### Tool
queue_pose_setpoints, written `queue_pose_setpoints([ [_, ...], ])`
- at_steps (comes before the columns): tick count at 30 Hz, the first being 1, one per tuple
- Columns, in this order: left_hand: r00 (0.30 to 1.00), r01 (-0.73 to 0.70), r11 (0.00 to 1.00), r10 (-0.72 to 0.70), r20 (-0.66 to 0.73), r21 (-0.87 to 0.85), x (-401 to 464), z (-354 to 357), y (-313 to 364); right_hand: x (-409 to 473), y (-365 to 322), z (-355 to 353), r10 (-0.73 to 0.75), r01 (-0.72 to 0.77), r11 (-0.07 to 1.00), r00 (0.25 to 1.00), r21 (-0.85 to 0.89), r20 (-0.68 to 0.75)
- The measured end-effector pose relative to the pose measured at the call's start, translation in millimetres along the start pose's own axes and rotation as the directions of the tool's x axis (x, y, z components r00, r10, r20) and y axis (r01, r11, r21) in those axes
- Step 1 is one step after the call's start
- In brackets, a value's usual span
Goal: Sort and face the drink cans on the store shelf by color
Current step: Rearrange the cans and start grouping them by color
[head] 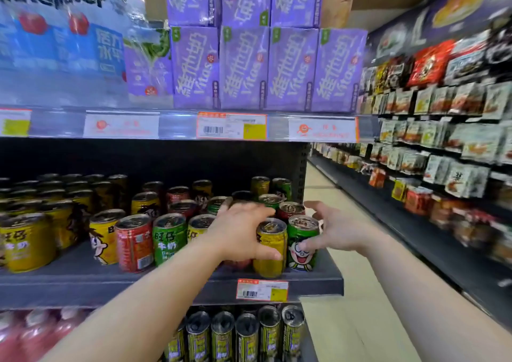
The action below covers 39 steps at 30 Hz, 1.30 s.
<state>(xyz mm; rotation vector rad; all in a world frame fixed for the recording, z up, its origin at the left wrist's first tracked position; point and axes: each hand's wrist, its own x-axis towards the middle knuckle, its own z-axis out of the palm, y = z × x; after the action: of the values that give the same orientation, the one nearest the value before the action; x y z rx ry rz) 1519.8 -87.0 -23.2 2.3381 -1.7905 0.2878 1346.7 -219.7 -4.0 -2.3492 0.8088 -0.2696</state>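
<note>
At shelf front: left hand [240, 231] grips yellow can [270, 253].

Counted what I could. Front row on the middle dark shelf [83, 275] had seven short metal drink cans: three yellow ones [26, 244], two green ones [169, 238], one red one [135, 244], plus one half hidden behind a hand, colour unclear. The rows behind were too blurry and overlapped for a count. Up top sat seven purple cardboard drink cartons [243, 68], four below and three stacked above. The bottom shelf showed five tall black-and-yellow cans [270, 334] in front. Two orange-framed barcode price tags [231, 126] were on the shelf edges, and two hands [241, 233] were in view.
</note>
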Motion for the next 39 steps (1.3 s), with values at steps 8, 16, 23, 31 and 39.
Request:
queue_pose_setpoints([
  [8,1.0,0.001,0.998,0.0,0.013,-0.068,18.5,6.3,-0.8,18.1,17.4,12.7,-0.095,0.099,0.994,0.992,0.048,-0.084],
  [16,0.989,0.127,0.99,-0.121,0.088,-0.064,38.2,8.9,-15.7,33.6,31.0,12.1,-0.146,0.149,0.982,0.989,0.116,-0.034],
  [23,0.988,0.141,0.859,-0.089,0.128,-0.492,67.8,-16.6,-14.5,36.7,31.8,-0.1,-0.163,0.164,0.983,0.987,0.085,-0.017],
  [31,0.983,0.064,0.99,-0.042,0.176,-0.125,114.7,6.5,31.2,36.2,43.0,-24.6,-0.104,0.105,0.994,0.994,-0.032,0.018],
  [39,0.994,0.103,0.994,-0.102,0.051,-0.024,102.6,9.0,34.2,51.1,53.5,-29.7,-0.006,0.006,1.0,1.0,-0.009,-0.006],
])
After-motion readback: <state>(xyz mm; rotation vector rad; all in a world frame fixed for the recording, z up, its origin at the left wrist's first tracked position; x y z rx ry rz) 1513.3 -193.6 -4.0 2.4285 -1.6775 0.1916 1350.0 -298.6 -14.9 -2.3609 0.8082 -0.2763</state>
